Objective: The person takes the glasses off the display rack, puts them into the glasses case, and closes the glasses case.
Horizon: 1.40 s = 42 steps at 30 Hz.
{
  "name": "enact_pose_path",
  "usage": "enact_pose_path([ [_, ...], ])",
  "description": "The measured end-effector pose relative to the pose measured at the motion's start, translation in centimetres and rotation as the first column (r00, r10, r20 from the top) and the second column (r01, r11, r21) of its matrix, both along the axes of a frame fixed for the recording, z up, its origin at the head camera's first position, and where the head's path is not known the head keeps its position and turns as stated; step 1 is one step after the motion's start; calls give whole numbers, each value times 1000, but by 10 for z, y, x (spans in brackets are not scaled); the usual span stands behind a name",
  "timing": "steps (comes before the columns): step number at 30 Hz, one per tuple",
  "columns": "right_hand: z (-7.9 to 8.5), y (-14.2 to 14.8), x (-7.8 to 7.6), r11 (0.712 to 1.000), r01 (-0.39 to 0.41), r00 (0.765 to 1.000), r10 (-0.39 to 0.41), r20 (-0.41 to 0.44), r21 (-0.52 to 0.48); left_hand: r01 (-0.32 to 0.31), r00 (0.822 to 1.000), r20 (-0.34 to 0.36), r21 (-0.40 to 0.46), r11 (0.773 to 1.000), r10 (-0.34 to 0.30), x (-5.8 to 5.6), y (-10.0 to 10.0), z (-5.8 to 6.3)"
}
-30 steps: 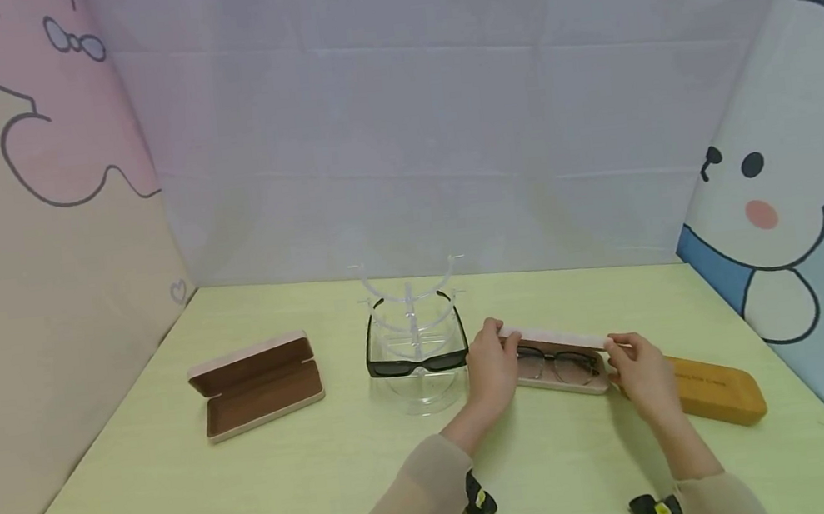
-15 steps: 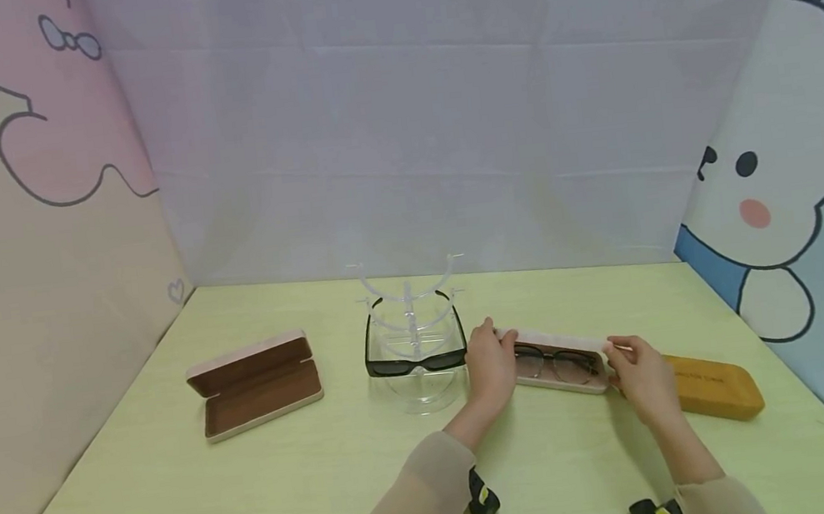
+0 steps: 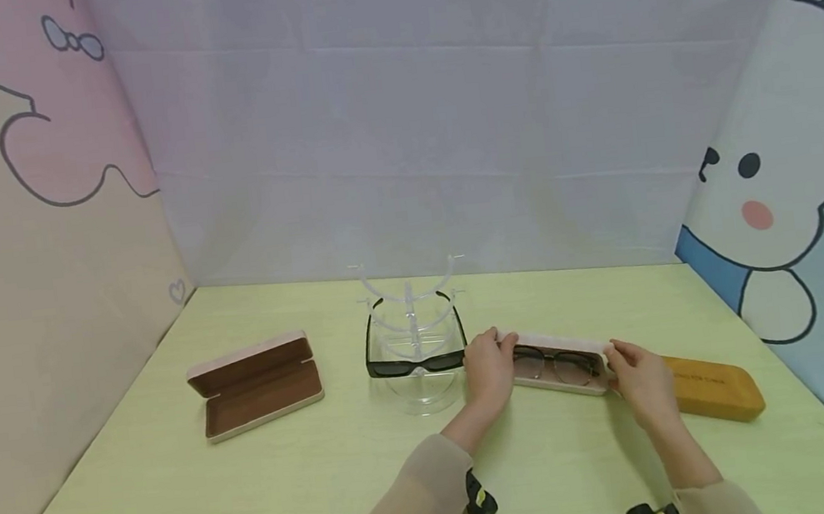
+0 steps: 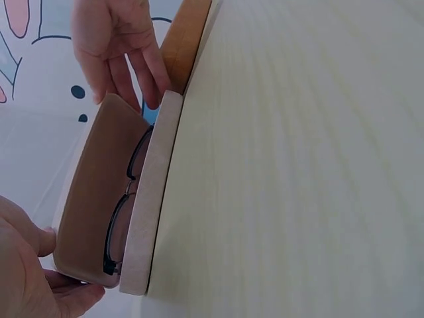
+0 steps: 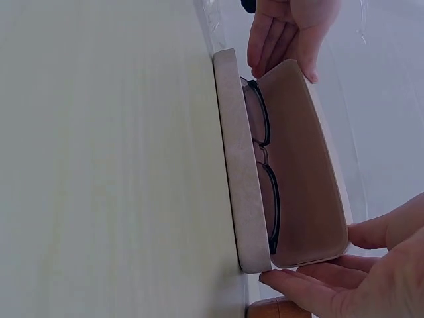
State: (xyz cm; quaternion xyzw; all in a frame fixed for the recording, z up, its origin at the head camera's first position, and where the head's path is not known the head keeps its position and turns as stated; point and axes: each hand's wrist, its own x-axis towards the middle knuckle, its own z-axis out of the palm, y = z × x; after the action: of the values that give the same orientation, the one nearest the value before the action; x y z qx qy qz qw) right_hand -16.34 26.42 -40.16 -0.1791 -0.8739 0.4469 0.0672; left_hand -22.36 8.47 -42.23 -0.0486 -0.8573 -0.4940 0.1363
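A pale pink glasses case (image 3: 562,389) with a brown lining stands partly open on the table, lid tilted up at the back. Inside lies a pair of black half-rimmed glasses (image 3: 559,361). My left hand (image 3: 489,370) holds the lid's left end, thumb on its front edge. At the opposite end my right hand (image 3: 644,383) holds the lid between thumb and fingers. In the left wrist view the glasses' dark upper rims (image 4: 119,228) show between the lid lining (image 4: 99,185) and the base wall (image 4: 151,199). The right wrist view shows my right fingers (image 5: 311,291) against the case's end.
A clear display stand (image 3: 413,324) carries black sunglasses (image 3: 416,365), close to my left hand. Another pink case (image 3: 264,398) lies open at the left. A mustard-yellow case (image 3: 716,388) sits just right of my right hand. Cloth walls (image 3: 398,124) enclose the table.
Both hands have shifted slightly down at the lid's ends, the left fingertips most. The case and the glasses look nearly unmoved.
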Motion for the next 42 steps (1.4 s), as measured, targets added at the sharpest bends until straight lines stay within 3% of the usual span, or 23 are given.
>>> enact_pose_path([
  [6,-4,-2,-3,999,50,998,-50,-32,1,-11,1000,6,-10,1000,11,1,-1,1],
  [14,-4,-2,-2,997,16,1000,-14,-21,80,-29,999,27,-35,999,30,2,-1,0],
  [29,-6,-1,3,998,-10,1000,9,3,62,-27,996,90,14,1000,26,7,-3,-3],
  [42,-3,1,4,998,-50,999,49,25,48,-46,997,67,-10,999,46,6,-3,-6],
])
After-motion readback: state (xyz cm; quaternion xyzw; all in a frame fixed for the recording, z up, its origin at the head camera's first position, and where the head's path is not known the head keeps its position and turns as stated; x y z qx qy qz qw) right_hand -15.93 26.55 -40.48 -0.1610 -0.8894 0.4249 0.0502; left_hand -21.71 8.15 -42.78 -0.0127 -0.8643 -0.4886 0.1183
